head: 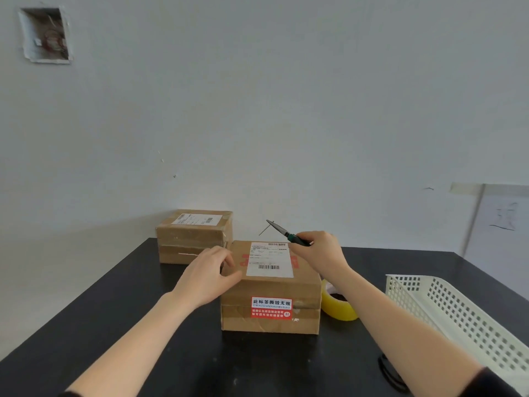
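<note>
**Scissors held over a sealed parcel**

The right hand (320, 250) grips green-handled scissors (286, 233) with the blades parted, pointing up and away above the far edge of the cardboard box (270, 290). The left hand (209, 275) curls its fingers over that box's upper left edge.

The box sits mid-table on a black table (114, 325) set against a pale grey wall (286, 110), which has a rough open recess (45, 34) high on the left. A second box (194, 239) stands behind, a yellow tape roll (339, 308) lies just to the right, and a white perforated basket (458, 319) sits farther right.

The held box is brown and taped shut, with a white shipping label on top and a red sticker on the front.
</note>
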Available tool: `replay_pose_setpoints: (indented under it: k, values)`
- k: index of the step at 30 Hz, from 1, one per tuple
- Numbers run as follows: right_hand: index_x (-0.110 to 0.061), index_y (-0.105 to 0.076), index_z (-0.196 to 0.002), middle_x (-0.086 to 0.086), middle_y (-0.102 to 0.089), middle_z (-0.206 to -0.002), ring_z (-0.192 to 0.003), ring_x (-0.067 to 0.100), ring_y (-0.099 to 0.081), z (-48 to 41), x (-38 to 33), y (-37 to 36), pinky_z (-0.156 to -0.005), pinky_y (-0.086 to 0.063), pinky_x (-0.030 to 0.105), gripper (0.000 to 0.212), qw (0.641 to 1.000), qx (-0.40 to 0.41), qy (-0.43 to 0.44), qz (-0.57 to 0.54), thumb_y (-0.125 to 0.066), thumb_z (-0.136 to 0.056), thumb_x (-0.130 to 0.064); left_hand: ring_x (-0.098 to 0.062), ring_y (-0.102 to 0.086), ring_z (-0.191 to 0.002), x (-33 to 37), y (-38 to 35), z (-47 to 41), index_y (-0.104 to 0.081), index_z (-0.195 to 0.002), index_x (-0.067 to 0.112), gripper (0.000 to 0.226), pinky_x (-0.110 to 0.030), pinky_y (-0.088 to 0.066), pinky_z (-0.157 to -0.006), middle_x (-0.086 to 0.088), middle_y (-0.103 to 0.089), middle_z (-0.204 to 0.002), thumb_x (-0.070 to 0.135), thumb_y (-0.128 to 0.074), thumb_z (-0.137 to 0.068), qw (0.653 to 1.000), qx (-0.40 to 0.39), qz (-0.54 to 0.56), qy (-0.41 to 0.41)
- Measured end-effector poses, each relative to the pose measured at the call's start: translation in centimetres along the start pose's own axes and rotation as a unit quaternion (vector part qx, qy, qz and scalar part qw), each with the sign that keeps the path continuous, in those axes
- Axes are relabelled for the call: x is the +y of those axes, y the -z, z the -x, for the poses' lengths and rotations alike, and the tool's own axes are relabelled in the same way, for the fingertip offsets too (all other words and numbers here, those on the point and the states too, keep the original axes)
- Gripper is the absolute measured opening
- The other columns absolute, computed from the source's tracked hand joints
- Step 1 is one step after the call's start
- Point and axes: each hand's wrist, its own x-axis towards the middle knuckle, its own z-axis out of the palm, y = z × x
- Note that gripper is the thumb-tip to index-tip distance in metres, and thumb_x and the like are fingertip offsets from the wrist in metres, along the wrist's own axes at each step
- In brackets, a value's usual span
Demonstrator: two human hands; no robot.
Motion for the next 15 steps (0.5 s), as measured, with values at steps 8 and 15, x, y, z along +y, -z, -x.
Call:
replay_pose_setpoints:
  k: [8, 15]
  values:
    - [-0.01, -0.073, -0.083, 0.002, -0.055, -0.06, -0.055, 0.012, -0.043, 1.1, 2.8, 5.2, -0.052, -0.032, 0.026, 0.02, 0.999, 0.037, -0.009, 0.039, -0.066, -0.085, -0.029, -0.005, -0.054, -0.103, 4.7, -1.7, -2.0, -0.056, -0.101, 0.032, 0.031, -0.023, -0.049, -0.079, 0.015, -0.058, -0.116, 0.058, -0.055, -0.084, 0.998, 0.016, 0.039, -0.047]
    - [-0.009, -0.069, -0.075, -0.002, -0.047, -0.054, -0.054, 0.014, -0.041, 3.4, 6.6, 10.4, -0.052, -0.031, 0.027, 0.023, 0.993, 0.074, -0.046, 0.076, -0.066, -0.084, -0.03, -0.001, -0.052, -0.095, 9.8, -4.6, -2.7, -0.058, -0.103, 0.029, 0.023, -0.014, -0.041, -0.072, 0.019, -0.054, -0.104, 0.048, -0.054, -0.09, 0.992, 0.014, 0.071, -0.099]
